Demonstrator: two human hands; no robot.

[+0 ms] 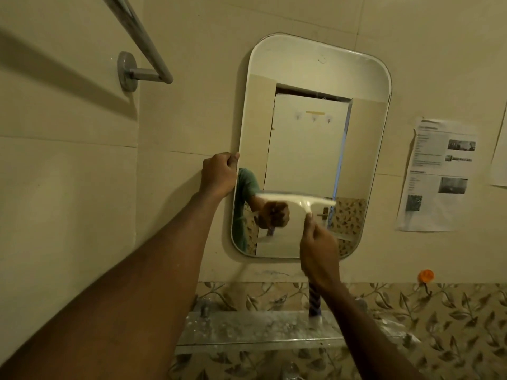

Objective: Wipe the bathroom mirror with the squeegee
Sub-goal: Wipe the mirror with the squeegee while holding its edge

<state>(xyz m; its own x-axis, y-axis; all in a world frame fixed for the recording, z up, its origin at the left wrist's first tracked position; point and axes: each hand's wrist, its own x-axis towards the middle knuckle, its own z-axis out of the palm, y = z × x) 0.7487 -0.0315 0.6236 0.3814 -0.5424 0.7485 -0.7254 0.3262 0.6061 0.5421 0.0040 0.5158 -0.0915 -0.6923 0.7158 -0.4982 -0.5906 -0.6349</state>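
Squeegee [297,200] on mirror [307,149], gripped by right hand [318,252], left hand [219,174] gripping mirror edge

Dim yellow light in your view: towel rail [140,37] throws a broad shadow, squeegee [296,200] blurred, edges bowed.

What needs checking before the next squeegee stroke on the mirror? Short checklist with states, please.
1. Right hand grips the squeegee handle: ok.
2. Left hand holds the mirror by its left edge to steady it: ok.
3. Blade roughly level across the glass: ok.
4. Blade flat against the glass: cannot tell, the view is blurred.
5. Blade covers the full mirror width: not ok, glass shows on both sides of it.
6. Glass shelf sits apart below the mirror's lower edge: ok.
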